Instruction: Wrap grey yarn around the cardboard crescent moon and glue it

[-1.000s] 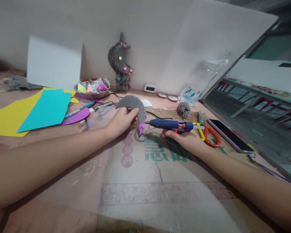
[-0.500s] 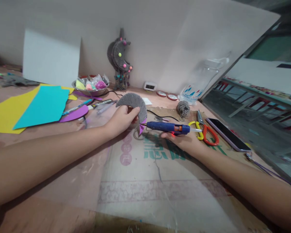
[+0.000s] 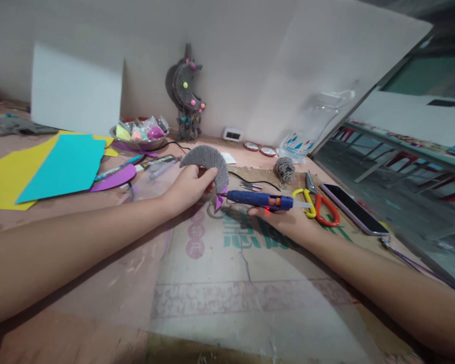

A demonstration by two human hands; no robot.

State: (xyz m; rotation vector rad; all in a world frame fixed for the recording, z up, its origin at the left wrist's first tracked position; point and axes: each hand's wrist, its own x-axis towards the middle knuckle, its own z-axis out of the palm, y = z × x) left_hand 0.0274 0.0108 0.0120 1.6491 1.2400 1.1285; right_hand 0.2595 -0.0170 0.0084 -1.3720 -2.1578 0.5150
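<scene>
My left hand (image 3: 187, 188) is closed on a crescent shape (image 3: 208, 159) wrapped in grey yarn, held upright above the table; its lower tip shows bare purple card. My right hand (image 3: 284, 222) grips a blue hot glue gun (image 3: 260, 200) lying level, and its nozzle touches the crescent's purple tip. A loose grey yarn end loops on the table below that tip.
Yellow-and-red scissors (image 3: 318, 207), a phone (image 3: 351, 209) and a ball of grey yarn (image 3: 285, 169) lie to the right. Teal paper (image 3: 64, 167) on yellow paper (image 3: 2, 184), a purple cutout (image 3: 114, 178) and a metal bowl (image 3: 141, 137) of coloured bits sit left. A finished moon ornament (image 3: 185, 93) stands by the wall.
My right hand has slid the glue gun leftward until its nozzle meets the crescent's purple tip. My left hand has kept the crescent nearly still.
</scene>
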